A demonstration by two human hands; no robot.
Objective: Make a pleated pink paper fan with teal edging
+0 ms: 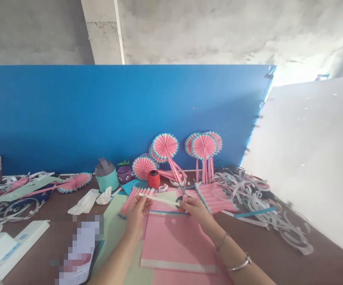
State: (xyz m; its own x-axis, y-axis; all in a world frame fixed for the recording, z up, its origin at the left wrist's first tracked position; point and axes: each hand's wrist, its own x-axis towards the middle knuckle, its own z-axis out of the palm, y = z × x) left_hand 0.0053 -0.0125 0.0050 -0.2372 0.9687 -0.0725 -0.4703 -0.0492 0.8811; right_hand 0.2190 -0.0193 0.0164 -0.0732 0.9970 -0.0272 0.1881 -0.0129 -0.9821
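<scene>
A narrow pale strip (159,199) is stretched between my two hands above the pink paper. My left hand (138,206) pinches its left end between thumb and fingers. At the other end, my right hand (194,208) is closed on the strip. Scissors (179,200) with dark handles show right at my right fingertips; whether those fingers also hold them I cannot tell. Below the hands lies a pink paper sheet (177,241) with a whitish band along its near edge and a blue line at its far edge. Pleated pink paper (134,198) lies beside my left hand.
Finished round pink fans (204,145) lean on the blue partition (115,111). A red thread spool (153,179), a teal-grey container (106,176) and a purple pot (124,173) stand behind. Curled strip scraps (248,194) pile up right. A phone (80,253) and power strip (20,245) lie left.
</scene>
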